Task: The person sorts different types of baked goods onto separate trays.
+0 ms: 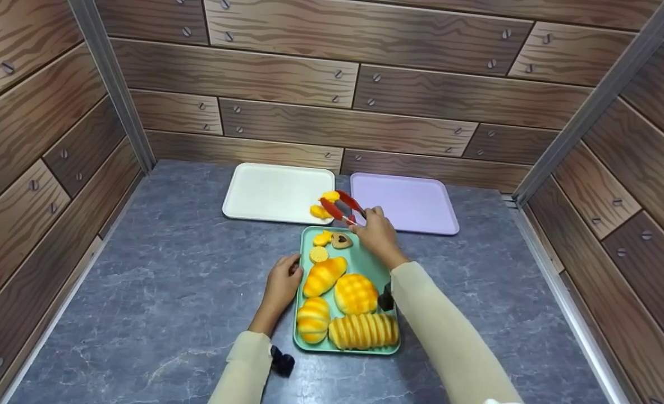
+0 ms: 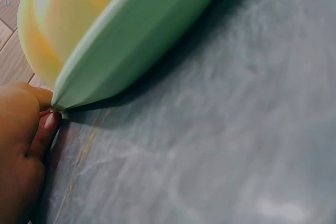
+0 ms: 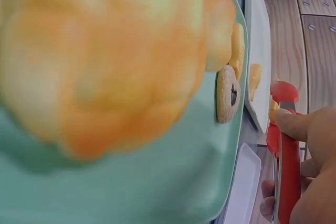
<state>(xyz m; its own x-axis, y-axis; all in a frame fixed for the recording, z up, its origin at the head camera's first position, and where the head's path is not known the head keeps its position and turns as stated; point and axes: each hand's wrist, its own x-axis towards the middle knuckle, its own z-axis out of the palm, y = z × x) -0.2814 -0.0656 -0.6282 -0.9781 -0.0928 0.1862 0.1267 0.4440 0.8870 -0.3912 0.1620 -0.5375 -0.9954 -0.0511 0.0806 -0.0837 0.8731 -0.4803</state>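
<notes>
My right hand (image 1: 378, 235) grips red-tipped tongs (image 3: 289, 177) over the right end of the white tray (image 1: 275, 191). Two small yellow pieces (image 1: 319, 211) are by the tong tips, which stand apart; whether they touch the upper piece cannot be told. My left hand (image 1: 280, 285) pinches the left rim of the green tray (image 2: 126, 51). On that tray lie a sliced-looking loaf (image 1: 363, 331), a round checkered bun (image 1: 356, 294), two ridged rolls (image 1: 324, 276), a heart cookie (image 3: 228, 95), a round yellow biscuit (image 1: 319, 255) and a small yellow piece (image 1: 322, 238).
A purple tray (image 1: 404, 202) lies at the back right, beside the white one. Wood-patterned walls (image 1: 287, 73) enclose the grey marbled table (image 1: 197, 292) at the back and both sides. Dark wrist cameras (image 1: 282, 362) sit at both cuffs.
</notes>
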